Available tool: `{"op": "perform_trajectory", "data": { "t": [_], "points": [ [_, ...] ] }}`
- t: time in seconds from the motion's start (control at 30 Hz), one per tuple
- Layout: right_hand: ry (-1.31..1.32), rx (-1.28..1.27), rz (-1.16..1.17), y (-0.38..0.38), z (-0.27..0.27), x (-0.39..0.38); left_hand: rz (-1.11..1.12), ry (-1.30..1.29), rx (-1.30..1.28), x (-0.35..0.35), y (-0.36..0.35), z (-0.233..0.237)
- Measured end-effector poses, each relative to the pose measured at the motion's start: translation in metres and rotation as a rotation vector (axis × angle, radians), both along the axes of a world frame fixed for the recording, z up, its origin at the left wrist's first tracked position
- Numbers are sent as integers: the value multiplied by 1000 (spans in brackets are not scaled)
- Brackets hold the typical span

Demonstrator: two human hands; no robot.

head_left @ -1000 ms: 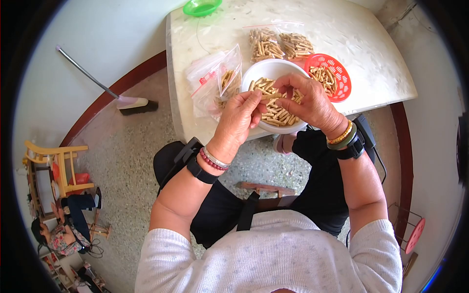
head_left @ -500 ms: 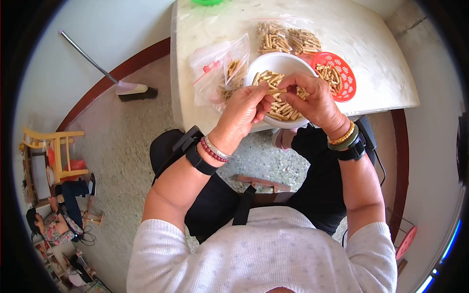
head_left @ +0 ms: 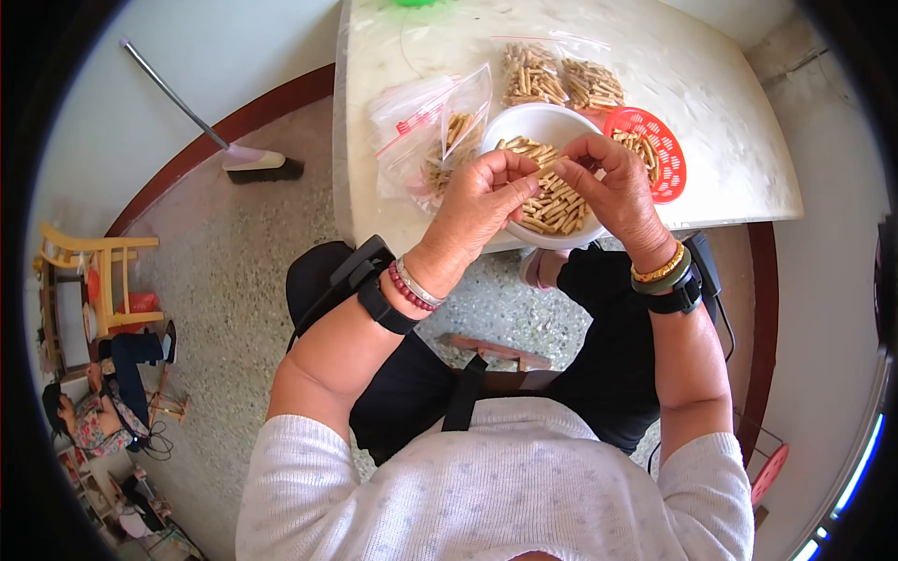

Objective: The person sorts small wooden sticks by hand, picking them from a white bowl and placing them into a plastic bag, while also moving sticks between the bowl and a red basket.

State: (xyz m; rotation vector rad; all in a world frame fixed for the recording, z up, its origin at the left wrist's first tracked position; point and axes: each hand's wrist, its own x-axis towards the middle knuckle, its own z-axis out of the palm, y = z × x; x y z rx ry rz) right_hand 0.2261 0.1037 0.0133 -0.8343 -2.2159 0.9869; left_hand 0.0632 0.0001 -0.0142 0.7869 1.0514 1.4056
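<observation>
A white bowl (head_left: 510, 124) holds many short tan sticks (head_left: 554, 213). Over it, my left hand (head_left: 482, 201) pinches one end of a small tan stick (head_left: 547, 169), and my right hand (head_left: 613, 192) pinches the other end with thumb and forefinger. To the right is a red perforated basket (head_left: 672, 170) with more sticks in it. Behind the bowl lie two clear bags of sticks, one (head_left: 531, 75) beside the other (head_left: 592, 84). Left of the bowl, clear zip bags (head_left: 407, 131) overlap, some with sticks inside.
The pale table (head_left: 720, 122) ends just in front of the bowl. A green object (head_left: 413, 3) is at its back edge. On the left are a broom (head_left: 253, 161), a wooden chair (head_left: 117, 245) and a seated person (head_left: 103, 411).
The view has shifted slightly. My fingers have changed their hold, and the tips of both hands now meet at the small stick, with my left fingers more curled.
</observation>
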Motion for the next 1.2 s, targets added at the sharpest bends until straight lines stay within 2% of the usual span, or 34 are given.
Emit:
{"op": "perform_trajectory", "data": {
  "t": [0.17,0.23,0.27,0.43,0.73,1.2],
  "points": [
    [-45,-5,-18,-1,3,0,10,-28,-37,-2,-1,1],
    [39,-180,14,-1,6,2,2,-47,-44,-2,-2,1],
    [39,-179,15,-1,7,3,3,-47,-43,-1,-2,2],
    [-37,-72,93,0,11,4,-4,-44,-81,-2,-2,3],
    [-9,55,52,1,4,1,-8,-59,-56,-3,-2,0],
    [-82,75,71,-6,18,-3,47,36,-26,1,0,0]
  ]
}}
